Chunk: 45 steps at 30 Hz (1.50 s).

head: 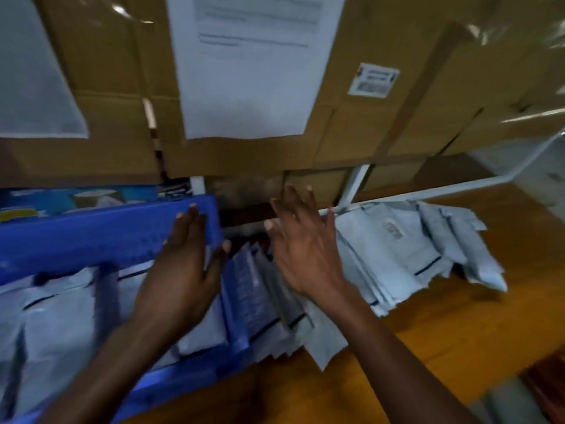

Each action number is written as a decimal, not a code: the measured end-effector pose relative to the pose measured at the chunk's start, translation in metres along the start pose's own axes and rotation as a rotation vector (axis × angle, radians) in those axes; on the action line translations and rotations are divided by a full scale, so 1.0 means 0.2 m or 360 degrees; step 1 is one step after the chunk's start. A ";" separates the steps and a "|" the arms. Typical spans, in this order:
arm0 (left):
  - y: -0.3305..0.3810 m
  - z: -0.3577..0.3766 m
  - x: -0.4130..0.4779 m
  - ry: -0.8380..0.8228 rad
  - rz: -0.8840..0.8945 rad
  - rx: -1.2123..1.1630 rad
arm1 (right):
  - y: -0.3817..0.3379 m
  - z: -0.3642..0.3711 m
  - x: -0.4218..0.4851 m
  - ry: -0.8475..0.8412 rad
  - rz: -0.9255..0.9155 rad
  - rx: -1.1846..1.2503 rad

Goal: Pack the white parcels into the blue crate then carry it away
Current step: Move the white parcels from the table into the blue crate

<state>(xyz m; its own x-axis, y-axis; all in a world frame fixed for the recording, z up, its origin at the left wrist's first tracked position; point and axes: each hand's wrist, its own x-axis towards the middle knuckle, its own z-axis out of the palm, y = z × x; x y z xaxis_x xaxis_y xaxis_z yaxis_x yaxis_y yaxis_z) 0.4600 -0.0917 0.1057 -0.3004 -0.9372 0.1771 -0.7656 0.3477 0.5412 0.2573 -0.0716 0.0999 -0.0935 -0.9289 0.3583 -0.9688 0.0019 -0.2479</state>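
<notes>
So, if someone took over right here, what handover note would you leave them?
Left hand: open, flat at the right end of the blue crate, holding nothing.
Right hand: open, fingers spread, holding nothing, over the near end of the loose parcels.
Done: several white parcels lie in the crate.
Left: the loose parcels lie on the wooden table right of the crate. Pack them, then carry the crate away.
</notes>
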 end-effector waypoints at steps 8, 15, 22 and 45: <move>0.87 0.80 0.08 0.0012 -0.0022 -0.0270 | 1.15 0.08 -0.18 -0.0513 0.0213 0.0013; 0.99 1.44 0.16 -0.0291 -0.0049 0.0167 | 1.60 0.28 -0.29 -0.0736 0.0119 0.0261; 0.86 1.60 0.10 -0.0375 -0.0311 0.0346 | 1.65 0.34 -0.30 -0.0703 0.0133 0.0255; 0.89 1.41 0.16 -0.0421 -0.0114 0.0241 | 1.56 0.24 -0.28 -0.0275 0.0106 0.0150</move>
<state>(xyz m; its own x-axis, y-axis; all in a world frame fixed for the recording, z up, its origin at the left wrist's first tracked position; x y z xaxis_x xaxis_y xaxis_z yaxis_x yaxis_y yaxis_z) 0.1543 -0.0521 -0.0235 -0.3650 -0.9269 -0.0876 -0.8602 0.2998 0.4125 -0.0290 -0.0361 -0.0403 -0.1080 -0.9776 0.1806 -0.9352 0.0383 -0.3520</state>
